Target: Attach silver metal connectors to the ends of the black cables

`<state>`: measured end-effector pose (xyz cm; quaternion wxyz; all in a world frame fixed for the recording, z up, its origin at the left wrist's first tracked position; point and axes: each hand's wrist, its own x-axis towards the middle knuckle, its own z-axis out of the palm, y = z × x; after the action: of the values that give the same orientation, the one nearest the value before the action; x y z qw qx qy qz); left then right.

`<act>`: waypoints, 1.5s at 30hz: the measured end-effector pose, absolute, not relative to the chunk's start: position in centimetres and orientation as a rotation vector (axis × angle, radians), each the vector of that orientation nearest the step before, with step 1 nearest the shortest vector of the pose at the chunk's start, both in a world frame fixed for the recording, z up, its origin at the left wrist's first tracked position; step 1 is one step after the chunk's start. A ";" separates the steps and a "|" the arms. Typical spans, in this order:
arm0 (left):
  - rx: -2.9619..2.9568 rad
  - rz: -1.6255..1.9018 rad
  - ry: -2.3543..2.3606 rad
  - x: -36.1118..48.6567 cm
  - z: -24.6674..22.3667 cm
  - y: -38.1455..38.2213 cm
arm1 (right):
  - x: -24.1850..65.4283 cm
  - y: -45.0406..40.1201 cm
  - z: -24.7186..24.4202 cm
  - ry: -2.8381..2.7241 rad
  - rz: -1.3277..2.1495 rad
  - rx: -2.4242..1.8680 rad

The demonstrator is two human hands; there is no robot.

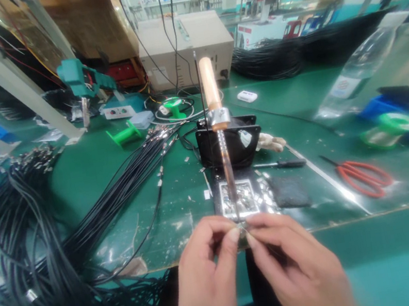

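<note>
A soldering iron point(211, 89) with a wooden handle is fixed upright, its tip pointing down just beyond my fingers. My left hand point(210, 269) is closed, thumb and index finger pinched together at the tip. My right hand point(298, 257) pinches in the same way, and the fingertips of both nearly meet. Something small and thin lies between them, mostly hidden, and I cannot make out its kind. Right behind my fingertips sits a small light-rimmed tray point(255, 194) of small metal pieces. More such pieces lie beside it, next to a dark flat pad point(289, 192).
Bundled black cables point(119, 204) cover the left side. Behind the iron stands a black fan point(208, 155). Red-handled scissors point(363, 178), a screwdriver point(285, 164) and a plastic bottle point(360, 64) are to the right. A green spool point(125, 135) lies farther back.
</note>
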<state>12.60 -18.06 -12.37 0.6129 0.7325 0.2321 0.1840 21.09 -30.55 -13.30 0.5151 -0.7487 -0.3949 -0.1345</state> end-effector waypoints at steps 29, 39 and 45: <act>1.742 0.474 0.524 12.7 -12.5 -18.1 | 21.0 -30.3 -13.4 -0.933 -0.335 -1.779; 1.753 0.493 0.519 12.7 -12.6 -18.0 | 20.8 -30.0 -13.5 -0.923 -0.348 -1.779; 1.754 0.502 0.509 12.7 -12.6 -18.0 | 21.1 -30.2 -13.5 -0.926 -0.341 -1.781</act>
<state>12.72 -18.00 -12.61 0.5840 0.7516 0.2183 0.2152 21.06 -30.21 -13.53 0.5250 -0.7444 -0.3872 -0.1425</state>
